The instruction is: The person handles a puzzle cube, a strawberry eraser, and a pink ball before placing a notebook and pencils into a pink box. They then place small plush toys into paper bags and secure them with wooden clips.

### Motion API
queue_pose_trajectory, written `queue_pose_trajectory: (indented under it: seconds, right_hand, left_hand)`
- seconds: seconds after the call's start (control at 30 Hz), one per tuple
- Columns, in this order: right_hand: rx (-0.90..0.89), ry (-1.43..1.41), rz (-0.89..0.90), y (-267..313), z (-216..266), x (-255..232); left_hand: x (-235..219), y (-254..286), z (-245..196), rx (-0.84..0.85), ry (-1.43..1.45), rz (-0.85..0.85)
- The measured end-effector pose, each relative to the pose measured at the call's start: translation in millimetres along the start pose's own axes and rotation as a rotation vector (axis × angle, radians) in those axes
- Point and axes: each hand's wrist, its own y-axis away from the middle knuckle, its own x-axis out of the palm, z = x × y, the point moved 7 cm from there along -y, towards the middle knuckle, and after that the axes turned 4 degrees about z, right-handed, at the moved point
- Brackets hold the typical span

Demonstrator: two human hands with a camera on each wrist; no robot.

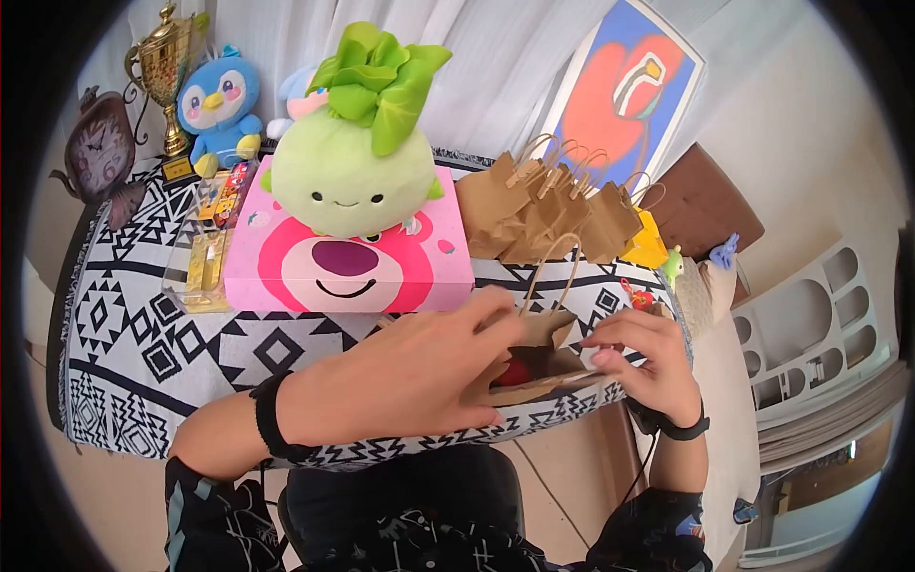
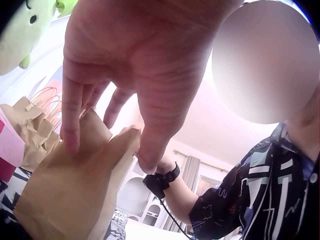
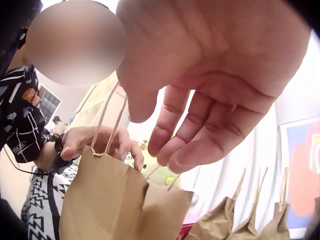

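While your left hand and right hand flank the paper bag, apart, fingers loose | bag: near table's front edge | firm contact: cannot tell | best support both sides evenly, without crushing it.

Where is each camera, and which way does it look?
On the head: looks forward and down at the paper bag; left hand and right hand show.
On the left wrist: looks past that palm at the bag; a shirt shows.
On the right wrist: looks past that palm, bag below; left hand shows.
Both wrist views share the bag and green toy.
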Motion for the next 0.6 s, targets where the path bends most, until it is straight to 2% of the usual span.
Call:
queue_pose_trajectory:
  seconds: [0.07, 0.13, 0.2, 0.33, 0.4, 0.43, 0.47, 0.53, 0.6]
  right_hand:
    - [-0.013, 0.005, 0.042, 10.2, -13.9, 2.4]
    - [0.056, -0.154, 0.047, 20.7, -24.0, 8.7]
    - [0.051, -0.156, 0.062, 24.2, -22.4, 20.0]
    - [0.176, -0.236, 0.064, 25.8, -23.2, 51.8]
    - [0.096, -0.182, -0.025, 26.5, -28.3, 58.8]
    - [0.102, -0.226, -0.064, 26.6, -30.2, 55.4]
    - [0.124, -0.395, -0.106, 30.8, -42.9, 56.1]
    - [0.211, -0.626, -0.237, 28.8, -56.9, 50.6]
    - [0.353, -0.622, -0.250, 20.8, -70.3, 52.8]
  left_hand:
    - [-3.2, 0.4, -1.7, -0.043, -0.012, -0.048]
    - [-5.3, 2.1, -0.3, -0.082, -0.028, -0.092]
    - [-0.5, 2.8, 10.9, -0.209, 0.020, -0.085]
    - [12.9, 0.6, 18.6, -0.098, -0.045, -0.035]
    - [11.8, -0.4, 16.6, -0.044, -0.038, -0.124]
    - [8.5, -1.2, 16.1, -0.054, -0.039, -0.120]
    - [-3.4, -2.0, 17.0, -0.072, -0.019, -0.181]
    - [-26.6, -1.2, 11.1, -0.096, -0.002, -0.238]
    - [-62.2, 8.6, 3.8, -0.168, 0.044, -0.467]
